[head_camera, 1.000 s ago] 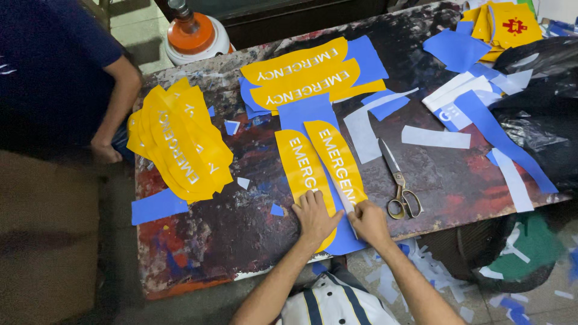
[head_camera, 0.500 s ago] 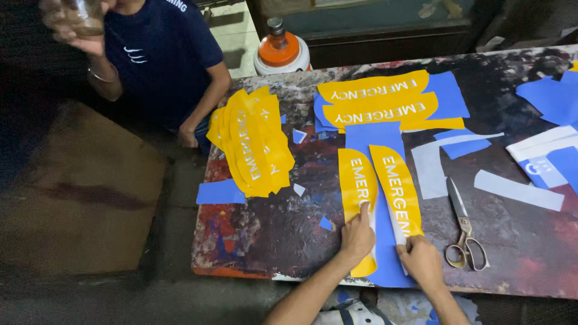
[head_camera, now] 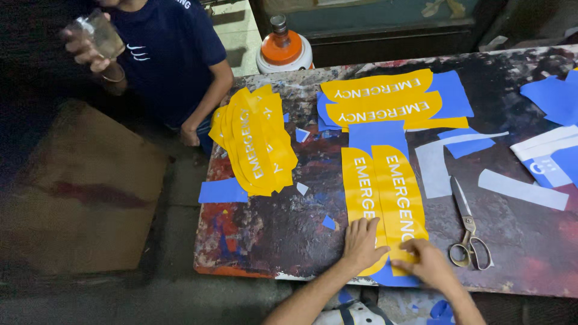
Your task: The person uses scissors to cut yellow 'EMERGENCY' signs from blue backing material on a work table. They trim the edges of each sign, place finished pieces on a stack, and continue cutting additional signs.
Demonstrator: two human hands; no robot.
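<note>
The left hand (head_camera: pixel 361 241) lies flat, fingers spread, pressing on the near end of the left yellow curved sticker (head_camera: pixel 360 186), just left of the scissors (head_camera: pixel 468 235) that rest on the paint-stained table (head_camera: pixel 271 235). The right hand (head_camera: pixel 428 263) sits closer still to the scissors, fingers curled together at the near tip of the right yellow sticker (head_camera: pixel 400 195); it looks like a pinch on the edge of the sticker or its blue backing (head_camera: pixel 378 135), though the fingertips are too small to be sure. By the look of it the step in hand is separating a sticker from its backing at the near end, and the next move would call for a steady peel while the flat hand holds the sheet down. Both stickers run with their long axis away from the person, curving slightly, lettering reading along that axis, far ends pointing toward the pair of sideways stickers (head_camera: pixel 385 99) beyond the scissors. A stack of yellow stickers (head_camera: pixel 256 141) lies well left of the scissors.
</note>
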